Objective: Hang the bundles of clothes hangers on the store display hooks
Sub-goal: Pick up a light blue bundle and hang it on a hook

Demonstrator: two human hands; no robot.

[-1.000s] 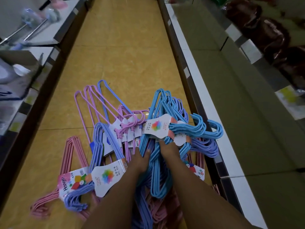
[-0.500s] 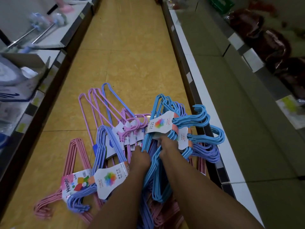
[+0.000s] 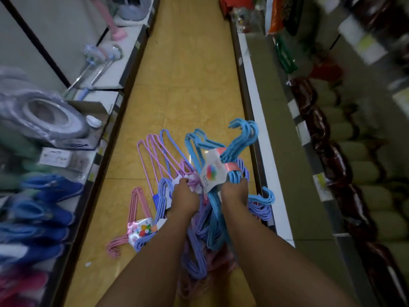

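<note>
Far out to the left of the hands, the left shelf (image 3: 124, 100) carried blurred stock: blue footwear (image 3: 51, 191) low down and a grey round item in plastic wrap (image 3: 44, 116) above it. Closer in, a pink bundle of hangers (image 3: 139, 200) lay flat on the yellow floor (image 3: 183, 74), just left of the left wrist, its colourful card label (image 3: 141, 229) facing up. Beyond the left knuckles, the lilac hangers (image 3: 155, 151) fanned out on the floor, pointing away from the person. The left hand (image 3: 184, 200) was curled tight, fingers closed round the white-tagged necks of that lilac and purple bunch. Between the two forearms hung a tangle of purple hangers (image 3: 199, 251), and whether they touched the floor could not be told. The right hand (image 3: 234, 191) was clenched round the light blue bundle of hangers (image 3: 241, 140), lifted clear, hooks up and tilted right above the fist, its white card label (image 3: 211, 173) with a rainbow dot just left of the fingers. Right of that grip, more blue hooks (image 3: 269, 196) poked toward the white edge of the right shelf (image 3: 263, 138), with dark red packs (image 3: 327, 140) lined up further off
</note>
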